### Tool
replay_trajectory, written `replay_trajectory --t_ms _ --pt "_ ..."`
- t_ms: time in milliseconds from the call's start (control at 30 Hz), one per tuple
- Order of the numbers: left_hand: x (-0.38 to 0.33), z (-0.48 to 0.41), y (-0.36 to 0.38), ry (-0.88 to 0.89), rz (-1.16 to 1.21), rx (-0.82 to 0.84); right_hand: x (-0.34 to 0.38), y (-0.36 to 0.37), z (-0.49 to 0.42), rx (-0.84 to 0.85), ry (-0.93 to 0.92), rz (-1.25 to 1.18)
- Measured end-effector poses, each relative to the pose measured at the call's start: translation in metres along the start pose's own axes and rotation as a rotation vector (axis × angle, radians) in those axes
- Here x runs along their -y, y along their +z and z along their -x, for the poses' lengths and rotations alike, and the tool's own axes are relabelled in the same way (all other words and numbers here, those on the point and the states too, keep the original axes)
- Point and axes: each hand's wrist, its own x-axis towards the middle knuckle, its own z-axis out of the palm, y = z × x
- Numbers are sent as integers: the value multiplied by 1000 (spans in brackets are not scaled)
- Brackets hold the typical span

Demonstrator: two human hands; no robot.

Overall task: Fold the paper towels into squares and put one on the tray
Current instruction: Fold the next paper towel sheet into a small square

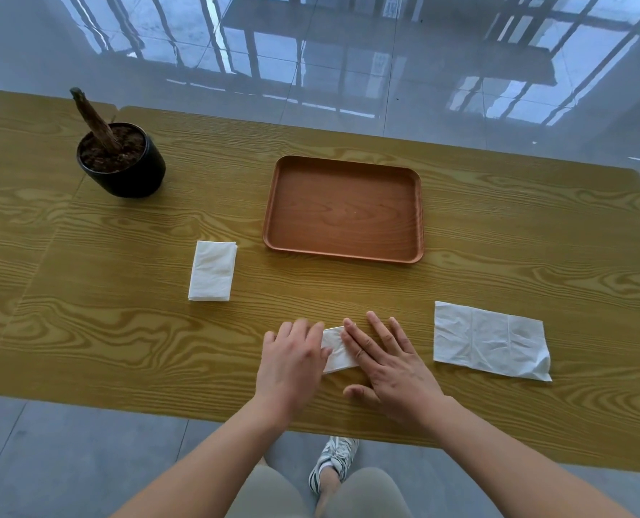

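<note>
A brown wooden tray (270, 203) lies at the table's middle with nothing on it. Near the front edge a small folded white paper towel (335, 349) is pressed flat under both hands. My left hand (292, 362) covers its left end with fingers curled down. My right hand (386, 362) lies flat with fingers spread over its right part. A folded paper towel (212, 271) rests left of the tray. A larger, creased, partly unfolded paper towel (488, 340) lies to the right of my hands.
A black pot (124, 173) with soil and a brown stump stands at the back left of the wooden table (535, 237). Glossy tiled floor lies beyond the far edge. My knees and a sneaker (333, 461) show below the near edge.
</note>
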Motion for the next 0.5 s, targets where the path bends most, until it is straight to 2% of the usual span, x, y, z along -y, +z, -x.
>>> replay_trajectory --t_ms 67,233,400,500 --pt "-3 -7 1 -116 31 37 0 2 -1 -23 2 -23" --pt "-5 -18 2 -356 319 35 -1 0 -3 -134 50 -175" --pt "2 -13 -7 -459 774 51 8 -13 -9 -320 214 -484" --pt "10 -5 -20 -666 1247 -5 17 -30 -19 -386 426 -855"
